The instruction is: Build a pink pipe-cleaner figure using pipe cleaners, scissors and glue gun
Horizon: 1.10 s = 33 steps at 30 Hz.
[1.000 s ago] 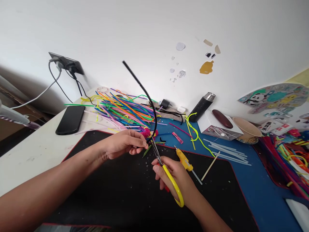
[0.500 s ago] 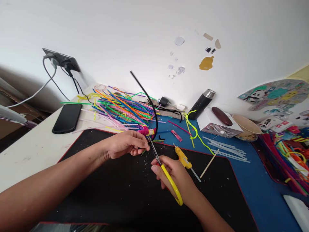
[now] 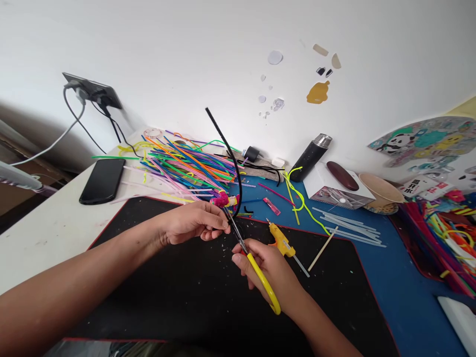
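Observation:
My left hand (image 3: 204, 221) pinches the lower end of a black pipe cleaner (image 3: 238, 173), which curves up and leans left at its tip. In my right hand (image 3: 260, 263) is a pair of scissors with yellow handles (image 3: 265, 285). The scissor blades (image 3: 235, 229) point up and left, beside my left fingertips and the pipe cleaner's low end; whether they touch it I cannot tell. Just behind the blades lies a small pink and yellow pipe-cleaner figure (image 3: 222, 199). Small dark scraps are scattered on the black mat (image 3: 178, 297) below my hands.
A heap of coloured pipe cleaners (image 3: 193, 166) spreads along the wall. On the right are a yellow glue gun (image 3: 281, 240), a wooden stick (image 3: 323, 249), clear glue sticks (image 3: 353, 230), a black flask (image 3: 310, 158) and a white box (image 3: 327, 191). A black phone (image 3: 102, 182) lies at left.
The black pipe cleaner's upper tip has shifted slightly right. My hands and the scissors keep nearly the same position; the whole view has moved slightly.

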Each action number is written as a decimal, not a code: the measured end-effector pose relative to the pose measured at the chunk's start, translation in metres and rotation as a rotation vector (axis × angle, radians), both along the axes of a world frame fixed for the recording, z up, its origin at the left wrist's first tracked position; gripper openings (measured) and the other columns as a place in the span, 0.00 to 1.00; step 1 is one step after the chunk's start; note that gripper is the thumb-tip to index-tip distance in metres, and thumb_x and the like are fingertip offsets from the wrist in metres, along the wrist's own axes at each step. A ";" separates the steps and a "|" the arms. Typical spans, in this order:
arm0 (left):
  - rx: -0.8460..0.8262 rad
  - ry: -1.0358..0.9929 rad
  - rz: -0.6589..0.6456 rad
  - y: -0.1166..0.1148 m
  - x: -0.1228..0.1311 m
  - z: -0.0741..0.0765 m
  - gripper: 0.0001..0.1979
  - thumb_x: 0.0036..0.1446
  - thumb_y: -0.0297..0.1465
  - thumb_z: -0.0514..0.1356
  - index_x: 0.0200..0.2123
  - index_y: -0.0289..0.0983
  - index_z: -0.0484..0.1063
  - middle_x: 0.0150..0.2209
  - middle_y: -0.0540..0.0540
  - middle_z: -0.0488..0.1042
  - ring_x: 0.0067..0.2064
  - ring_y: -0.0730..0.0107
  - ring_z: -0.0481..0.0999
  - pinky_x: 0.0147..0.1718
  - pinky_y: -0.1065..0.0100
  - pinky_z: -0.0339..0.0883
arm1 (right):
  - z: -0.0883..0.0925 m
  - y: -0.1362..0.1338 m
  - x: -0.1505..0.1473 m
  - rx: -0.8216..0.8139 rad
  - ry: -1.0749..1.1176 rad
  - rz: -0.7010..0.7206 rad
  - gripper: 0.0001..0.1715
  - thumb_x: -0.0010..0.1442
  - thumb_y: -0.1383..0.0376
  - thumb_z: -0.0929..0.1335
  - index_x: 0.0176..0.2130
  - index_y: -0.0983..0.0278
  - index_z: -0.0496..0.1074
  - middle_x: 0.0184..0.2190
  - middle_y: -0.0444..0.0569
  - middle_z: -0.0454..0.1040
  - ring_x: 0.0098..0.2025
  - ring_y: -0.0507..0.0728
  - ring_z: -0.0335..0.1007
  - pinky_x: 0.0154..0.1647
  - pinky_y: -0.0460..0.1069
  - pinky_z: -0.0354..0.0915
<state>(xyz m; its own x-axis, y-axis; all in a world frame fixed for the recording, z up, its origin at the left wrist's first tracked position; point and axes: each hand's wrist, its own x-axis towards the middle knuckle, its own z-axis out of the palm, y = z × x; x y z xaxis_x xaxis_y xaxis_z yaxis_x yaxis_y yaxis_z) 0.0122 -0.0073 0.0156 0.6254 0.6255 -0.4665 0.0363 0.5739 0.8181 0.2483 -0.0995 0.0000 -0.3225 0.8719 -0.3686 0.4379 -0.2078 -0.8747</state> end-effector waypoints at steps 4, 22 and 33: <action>-0.028 -0.020 -0.011 0.001 0.000 -0.003 0.16 0.44 0.39 0.78 0.28 0.31 0.85 0.20 0.48 0.72 0.22 0.77 0.62 0.22 0.73 0.51 | -0.001 -0.001 0.001 0.000 -0.016 0.006 0.20 0.69 0.48 0.71 0.45 0.61 0.77 0.25 0.40 0.70 0.21 0.50 0.67 0.22 0.44 0.62; -0.044 0.003 -0.009 0.002 0.001 -0.009 0.16 0.43 0.39 0.78 0.28 0.32 0.85 0.20 0.48 0.72 0.22 0.77 0.63 0.23 0.73 0.50 | -0.006 0.000 0.004 0.130 -0.123 0.040 0.16 0.68 0.51 0.72 0.38 0.61 0.76 0.23 0.40 0.67 0.21 0.50 0.60 0.22 0.45 0.56; -0.073 0.043 -0.004 0.003 0.009 -0.015 0.15 0.39 0.37 0.77 0.26 0.31 0.85 0.18 0.48 0.71 0.21 0.77 0.62 0.23 0.72 0.48 | -0.013 -0.003 0.003 0.167 -0.227 0.009 0.12 0.66 0.56 0.71 0.34 0.60 0.74 0.23 0.41 0.68 0.24 0.52 0.59 0.25 0.45 0.53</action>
